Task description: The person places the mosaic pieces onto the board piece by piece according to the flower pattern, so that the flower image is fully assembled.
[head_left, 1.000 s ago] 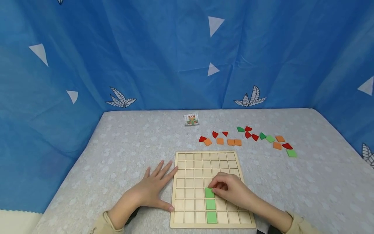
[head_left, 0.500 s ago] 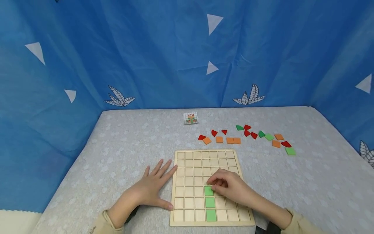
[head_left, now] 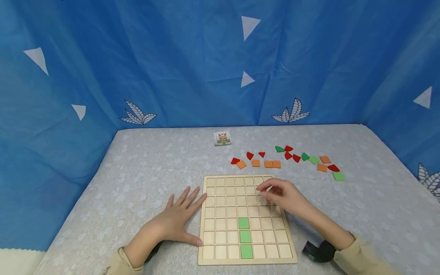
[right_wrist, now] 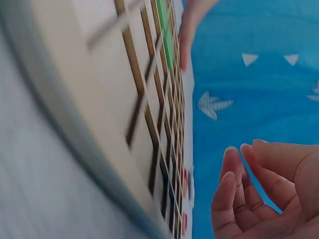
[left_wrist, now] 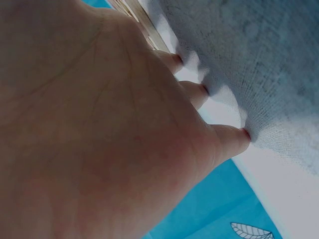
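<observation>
In the head view a wooden grid board [head_left: 220, 212] lies on the table, with three light green square tiles [head_left: 245, 236] in a column of its cells, running up from the bottom row. My left hand [head_left: 173, 221] is spread flat at the board's left side, thumb and a fingertip right at the edge. Above the board's upper right part hovers my right hand [head_left: 285, 196], its fingers loosely bent. The right wrist view shows a gap between thumb and fingers [right_wrist: 229, 199], with nothing held. Most of the left wrist view is filled by the left palm [left_wrist: 114, 129].
Beyond the board lie loose tiles: orange squares [head_left: 268, 164], red pieces [head_left: 296, 158], dark green pieces [head_left: 305, 156] and light green squares [head_left: 338, 176]. A small pattern card [head_left: 222, 138] sits near the table's back edge. Blue curtain [head_left: 185, 68] encloses the back and sides.
My right hand has let go of the topmost green tile, which stays in its cell, and has moved up and right over the board. The left hand keeps its place.
</observation>
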A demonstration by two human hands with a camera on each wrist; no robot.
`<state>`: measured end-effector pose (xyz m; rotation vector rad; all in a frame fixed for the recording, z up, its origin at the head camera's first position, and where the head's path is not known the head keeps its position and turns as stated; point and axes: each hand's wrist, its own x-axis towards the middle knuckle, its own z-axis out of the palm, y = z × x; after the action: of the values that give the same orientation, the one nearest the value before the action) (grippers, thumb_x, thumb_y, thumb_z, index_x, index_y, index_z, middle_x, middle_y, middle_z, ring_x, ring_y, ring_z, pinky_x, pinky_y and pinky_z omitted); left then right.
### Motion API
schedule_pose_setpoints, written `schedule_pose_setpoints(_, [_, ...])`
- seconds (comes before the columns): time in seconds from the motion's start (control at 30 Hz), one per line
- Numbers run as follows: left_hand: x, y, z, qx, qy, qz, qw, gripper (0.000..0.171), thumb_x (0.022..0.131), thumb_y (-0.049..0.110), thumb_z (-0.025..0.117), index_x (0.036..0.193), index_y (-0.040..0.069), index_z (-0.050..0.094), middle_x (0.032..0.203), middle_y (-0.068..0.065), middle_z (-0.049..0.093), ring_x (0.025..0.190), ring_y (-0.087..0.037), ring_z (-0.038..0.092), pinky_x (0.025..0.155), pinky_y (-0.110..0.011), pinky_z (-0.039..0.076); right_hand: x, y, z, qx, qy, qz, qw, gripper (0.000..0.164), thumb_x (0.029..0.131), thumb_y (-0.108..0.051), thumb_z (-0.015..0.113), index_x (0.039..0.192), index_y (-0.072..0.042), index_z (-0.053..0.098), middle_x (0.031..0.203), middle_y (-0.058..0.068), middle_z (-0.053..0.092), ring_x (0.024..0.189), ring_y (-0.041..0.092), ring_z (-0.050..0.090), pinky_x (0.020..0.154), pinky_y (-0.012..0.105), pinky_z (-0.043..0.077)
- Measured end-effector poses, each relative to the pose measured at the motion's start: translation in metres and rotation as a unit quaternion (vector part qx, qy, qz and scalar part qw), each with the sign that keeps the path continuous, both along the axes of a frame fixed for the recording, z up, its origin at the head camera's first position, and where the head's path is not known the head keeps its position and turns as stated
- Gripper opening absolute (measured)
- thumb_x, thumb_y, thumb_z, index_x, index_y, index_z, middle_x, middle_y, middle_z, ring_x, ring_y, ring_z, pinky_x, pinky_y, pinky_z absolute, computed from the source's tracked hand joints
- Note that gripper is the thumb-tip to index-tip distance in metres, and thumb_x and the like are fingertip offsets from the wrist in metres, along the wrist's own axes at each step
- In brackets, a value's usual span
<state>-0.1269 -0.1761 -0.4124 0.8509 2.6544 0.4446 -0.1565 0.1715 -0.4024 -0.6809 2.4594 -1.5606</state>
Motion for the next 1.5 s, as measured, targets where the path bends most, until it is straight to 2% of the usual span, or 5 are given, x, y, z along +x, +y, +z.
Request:
schedule_pose_setpoints(0.3, [0.002, 0.000, 0.000, 0.006, 0.005, 0.000, 1.0000, 0.117, 0.062, 0.075, 0.064, 0.152, 0.018, 0.015, 0.155, -0.011, 0.003, 0.138, -0.037, -0.004, 0.097, -0.070, 0.002, -0.037, 0.031, 0.000, 0.028, 0.000, -0.100, 0.995, 0.022, 0.092, -0.010, 0.061, 0.109, 0.004, 0.064, 0.100, 0.018, 0.063, 0.074, 0.029, 0.060, 0.058, 0.033, 0.047])
schedule_pose_setpoints(0.53, [0.005, 0.002, -0.004, 0.004, -0.003, -0.003, 1.0000, 0.118, 0.061, 0.076, 0.062, 0.152, 0.019, 0.014, 0.155, -0.011, 0.002, 0.138, -0.037, -0.004, 0.096, -0.071, 0.002, -0.050, 0.044, -0.007, 0.028, -0.024, -0.147, 0.988, 0.026, 0.092, -0.013, 0.062, 0.112, 0.004, 0.063, 0.101, 0.019, 0.062, 0.075, 0.029, 0.059, 0.056, 0.031, 0.046])
schedule_pose_setpoints(0.7, [0.008, 0.001, -0.006, 0.001, -0.008, 0.001, 1.0000, 0.118, 0.061, 0.076, 0.062, 0.152, 0.020, 0.013, 0.155, -0.009, 0.001, 0.138, -0.035, -0.005, 0.097, -0.070, 0.002, -0.060, 0.049, -0.015, 0.038, -0.046, -0.145, 0.988, 0.026, 0.092, -0.013, 0.061, 0.112, 0.004, 0.063, 0.091, 0.017, 0.063, 0.071, 0.025, 0.056, 0.054, 0.028, 0.044])
schedule_pose_setpoints(1.13, [0.005, 0.002, -0.006, 0.000, 0.002, 0.004, 1.0000, 0.118, 0.060, 0.077, 0.062, 0.152, 0.020, 0.014, 0.156, -0.009, 0.003, 0.138, -0.036, -0.003, 0.097, -0.070, 0.004, -0.082, 0.052, -0.023, 0.113, -0.023, -0.135, 0.984, 0.031, 0.088, -0.006, 0.065, 0.116, 0.005, 0.059, 0.069, 0.006, 0.051, 0.054, 0.017, 0.042, 0.047, 0.027, 0.035])
schedule_pose_setpoints(1.5, [0.004, 0.002, 0.000, 0.000, 0.003, 0.004, 1.0000, 0.118, 0.061, 0.077, 0.061, 0.152, 0.020, 0.013, 0.155, -0.010, 0.002, 0.138, -0.036, -0.004, 0.097, -0.070, 0.004, -0.087, 0.050, -0.019, 0.127, 0.000, -0.130, 0.983, 0.021, 0.088, -0.003, 0.063, 0.106, 0.007, 0.057, 0.064, 0.006, 0.050, 0.052, 0.017, 0.047, 0.047, 0.029, 0.040])
